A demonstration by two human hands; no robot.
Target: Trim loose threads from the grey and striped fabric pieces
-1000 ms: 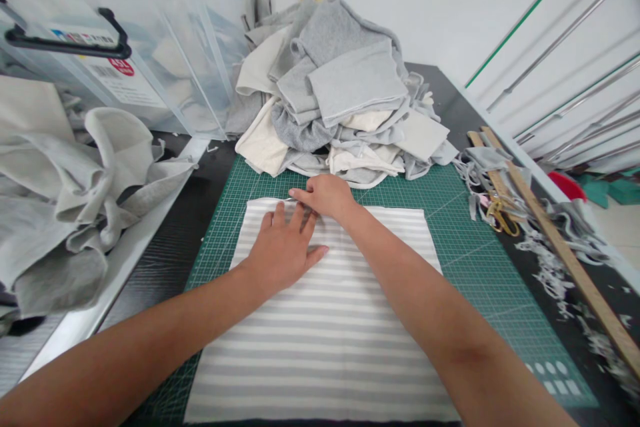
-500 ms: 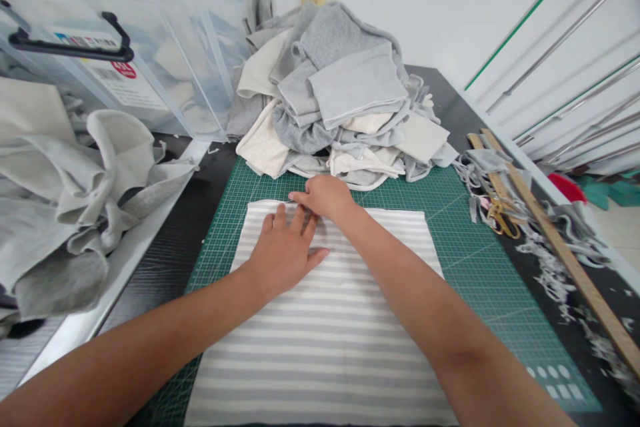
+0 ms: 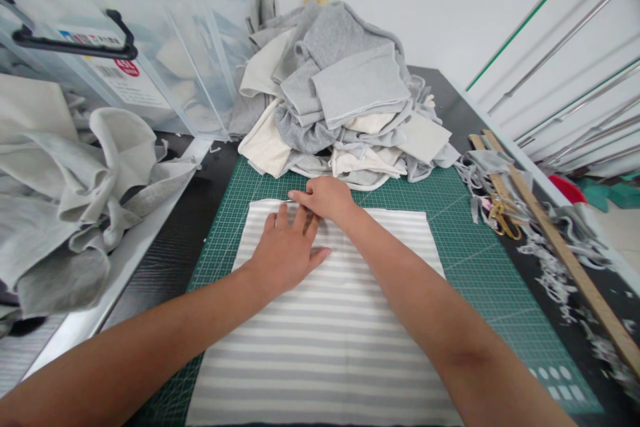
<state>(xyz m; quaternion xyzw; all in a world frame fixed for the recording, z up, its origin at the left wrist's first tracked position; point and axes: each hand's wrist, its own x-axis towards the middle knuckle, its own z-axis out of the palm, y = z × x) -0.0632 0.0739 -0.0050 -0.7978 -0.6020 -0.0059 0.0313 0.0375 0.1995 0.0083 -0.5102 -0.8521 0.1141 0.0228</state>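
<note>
Change: hardly anything has moved since the earlier frames; both hands keep their places on the cloth, and only the view has drifted slightly.
Tabletop (image 3: 165, 260): dark, carrying everything else; its bare part shows to the left of the mat.
Cutting mat (image 3: 475, 247): green with a grid, lying flat in the middle of the tabletop.
Striped cloth (image 3: 325, 347): grey and white bands, spread flat on the mat from its near edge to just short of the scrap pile.
Scrap pile (image 3: 340, 93): grey and cream fabric pieces heaped at the far end of the mat, just beyond the cloth's far edge.
Loose fabric (image 3: 75, 193): pale grey pieces bunched at the left, off the mat.
Plastic bin (image 3: 150, 67): clear, with a black handle, at the far left behind the loose fabric.
Wooden ruler (image 3: 560, 247): long, lying slantwise along the right side of the tabletop among thread trimmings.
Left hand (image 3: 285, 250): palm down, fingers spread apart, pressing the cloth flat near its far edge.
Right hand (image 3: 325, 199): just beyond the left hand, fingers pinched together at the cloth's far edge; what they pinch is too small to tell.
Scissors (image 3: 503, 217): yellow handles, right of the mat, beside the ruler.
</note>
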